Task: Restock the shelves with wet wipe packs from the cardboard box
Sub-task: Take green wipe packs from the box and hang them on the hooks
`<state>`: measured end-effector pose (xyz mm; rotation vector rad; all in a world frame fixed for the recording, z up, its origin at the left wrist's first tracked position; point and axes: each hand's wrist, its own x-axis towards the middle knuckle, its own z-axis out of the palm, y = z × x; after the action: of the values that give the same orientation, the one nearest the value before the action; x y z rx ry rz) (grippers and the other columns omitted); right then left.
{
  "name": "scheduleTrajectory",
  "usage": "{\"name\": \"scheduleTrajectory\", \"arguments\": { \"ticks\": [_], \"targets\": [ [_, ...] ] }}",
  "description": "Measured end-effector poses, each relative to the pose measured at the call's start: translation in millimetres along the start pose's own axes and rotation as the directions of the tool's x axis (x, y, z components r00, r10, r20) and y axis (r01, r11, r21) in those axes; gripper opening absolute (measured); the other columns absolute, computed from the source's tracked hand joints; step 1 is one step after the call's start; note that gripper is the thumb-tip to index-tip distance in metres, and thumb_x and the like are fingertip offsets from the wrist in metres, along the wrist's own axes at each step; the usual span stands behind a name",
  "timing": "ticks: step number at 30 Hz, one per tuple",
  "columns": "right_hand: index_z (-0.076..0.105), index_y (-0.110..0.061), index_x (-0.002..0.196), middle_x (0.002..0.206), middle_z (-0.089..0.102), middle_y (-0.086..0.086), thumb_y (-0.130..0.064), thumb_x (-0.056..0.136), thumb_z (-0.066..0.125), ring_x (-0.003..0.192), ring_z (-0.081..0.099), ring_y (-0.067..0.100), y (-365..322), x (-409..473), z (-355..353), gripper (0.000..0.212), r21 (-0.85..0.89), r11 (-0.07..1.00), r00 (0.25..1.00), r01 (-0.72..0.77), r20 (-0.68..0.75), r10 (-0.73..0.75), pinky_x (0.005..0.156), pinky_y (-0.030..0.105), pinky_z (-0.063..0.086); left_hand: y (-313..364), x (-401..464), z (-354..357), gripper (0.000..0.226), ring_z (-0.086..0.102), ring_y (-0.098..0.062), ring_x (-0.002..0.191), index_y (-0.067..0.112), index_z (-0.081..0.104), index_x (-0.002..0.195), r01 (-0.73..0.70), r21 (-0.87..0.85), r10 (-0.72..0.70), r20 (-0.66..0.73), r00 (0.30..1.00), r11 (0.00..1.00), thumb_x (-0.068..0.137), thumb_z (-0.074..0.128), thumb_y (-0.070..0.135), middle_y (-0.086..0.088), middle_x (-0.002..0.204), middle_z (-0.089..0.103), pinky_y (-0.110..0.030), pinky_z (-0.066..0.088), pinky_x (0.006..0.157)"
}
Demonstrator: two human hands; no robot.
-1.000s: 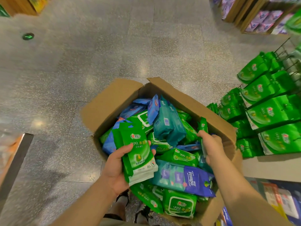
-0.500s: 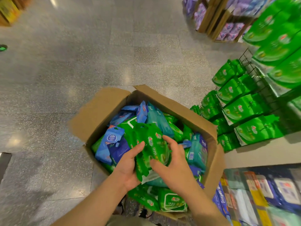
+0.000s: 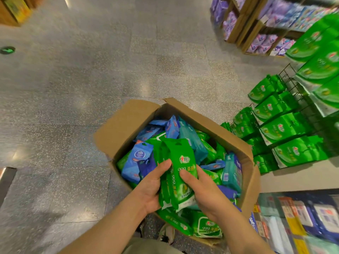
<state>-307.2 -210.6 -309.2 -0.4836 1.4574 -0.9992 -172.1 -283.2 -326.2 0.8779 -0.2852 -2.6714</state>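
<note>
Both hands are engaged over the open cardboard box (image 3: pixel 128 125), which stands on the speckled floor (image 3: pixel 91 79). The left hand (image 3: pixel 152 187) cups a small stack of green wet wipe packs (image 3: pixel 181 173) from the left side and underneath, thumb lying up along the stack's edge. The right hand (image 3: pixel 201 191) presses against the front pack from the right, thumb across its printed face and fingers wrapped behind. The stack is held upright between the 2 palms, just above the loose packs in the box. The count of packs in the stack cannot be told exactly; at least 3 edges show.

Below and beyond the hands the box is heaped with mixed stock: more green packs, blue packs (image 3: pixel 136 160) to the left of the left hand, teal packs (image 3: pixel 190 142) just past the fingertips.

To the right of the right hand, well apart, a wire display rack (image 3: pixel 286 129) carries rows of matching green packs.

Handling assessment: the packs appear soft, pliable and light, with glossy film that is likely slippery. A loose stack could fan out or slide. Firm side pressure from both palms, with support under the lower edge, looks the safest hold. Each pack has a hang hole at its top, probably suited to the rack pegs.
</note>
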Motion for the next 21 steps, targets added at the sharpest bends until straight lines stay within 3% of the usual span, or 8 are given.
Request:
{"name": "scheduleTrajectory", "arguments": {
  "ticks": [4,8,11,13,15,16,18,21],
  "targets": [
    [0.061,-0.026,0.129,0.118,0.075,-0.003,-0.054,0.079,0.079,0.109,0.072,0.016,-3,4,10,0.060,-0.089,0.994,0.991,0.070,-0.106,-0.079,0.102,0.047,0.055,12,0,-1,0.090,0.072,-0.032,0.112,0.008,0.072,0.126,-0.086,0.166,0.099,-0.070,0.993,0.982,0.050,0.097,0.050,-0.018,0.125,0.072,-0.043,0.061,0.088],
    [0.052,-0.041,0.128,0.121,0.071,-0.012,-0.027,0.097,0.069,0.105,0.067,-0.004,-2,6,20,0.037,-0.373,0.913,0.974,0.166,-0.082,-0.211,0.087,0.014,0.052,19,-2,-10,0.083,0.070,-0.034,0.114,0.012,0.065,0.133,-0.108,0.277,0.156,-0.158,0.975,0.955,0.062,0.095,0.042,-0.015,0.125,0.072,-0.047,0.056,0.096],
    [0.047,-0.043,0.141,0.135,0.064,-0.016,-0.037,0.102,0.059,0.120,0.062,-0.002,6,5,19,0.042,-0.251,0.948,0.980,0.198,0.046,-0.193,0.095,0.018,0.052,21,-3,-20,0.064,0.075,-0.033,0.096,0.005,0.066,0.128,-0.081,0.279,0.149,-0.230,0.962,0.957,0.069,0.085,0.019,-0.018,0.113,0.076,-0.048,0.058,0.091],
    [0.045,-0.039,0.145,0.137,0.063,-0.012,-0.045,0.102,0.047,0.111,0.065,-0.005,18,5,12,0.043,-0.160,0.981,0.992,0.108,-0.047,-0.117,0.083,0.021,0.057,26,-3,-27,0.060,0.075,-0.034,0.095,0.003,0.067,0.126,-0.073,0.255,0.142,-0.265,0.954,0.964,0.069,0.080,0.017,-0.020,0.113,0.076,-0.052,0.057,0.095],
    [0.055,-0.037,0.126,0.128,0.066,-0.001,-0.041,0.107,0.042,0.097,0.069,0.003,39,6,5,0.024,-0.239,0.971,0.980,-0.022,-0.199,-0.026,0.076,0.031,0.058,35,-2,-34,0.058,0.075,-0.033,0.092,0.003,0.068,0.124,-0.088,0.238,0.157,-0.291,0.944,0.967,0.069,0.079,0.017,-0.020,0.112,0.076,-0.051,0.060,0.091],
    [0.057,-0.035,0.116,0.122,0.067,0.002,-0.038,0.108,0.044,0.096,0.068,0.011,55,8,1,0.016,-0.351,0.931,0.972,-0.101,-0.235,0.017,0.081,0.035,0.058,40,-2,-39,0.056,0.076,-0.032,0.091,0.005,0.070,0.122,-0.099,0.230,0.167,-0.300,0.939,0.968,0.069,0.078,0.017,-0.020,0.112,0.076,-0.050,0.061,0.089],
    [0.059,-0.032,0.107,0.109,0.068,-0.004,-0.035,0.104,0.055,0.098,0.065,0.015,84,9,-5,0.006,-0.577,0.792,0.972,-0.199,-0.221,0.083,0.085,0.023,0.052,50,0,-45,0.056,0.075,-0.035,0.100,0.006,0.070,0.123,-0.116,0.225,0.185,-0.312,0.932,0.967,0.069,0.078,0.019,-0.019,0.116,0.075,-0.052,0.059,0.093],
    [0.063,-0.028,0.112,0.102,0.066,-0.014,-0.038,0.097,0.066,0.097,0.064,0.008,103,15,-4,0.018,-0.754,0.629,0.981,-0.187,-0.177,0.079,0.087,0.022,0.051,61,3,-53,0.063,0.070,-0.039,0.113,0.006,0.066,0.131,-0.135,0.242,0.208,-0.308,0.928,0.961,0.070,0.079,0.020,-0.018,0.119,0.074,-0.054,0.055,0.100]
  ]
}}
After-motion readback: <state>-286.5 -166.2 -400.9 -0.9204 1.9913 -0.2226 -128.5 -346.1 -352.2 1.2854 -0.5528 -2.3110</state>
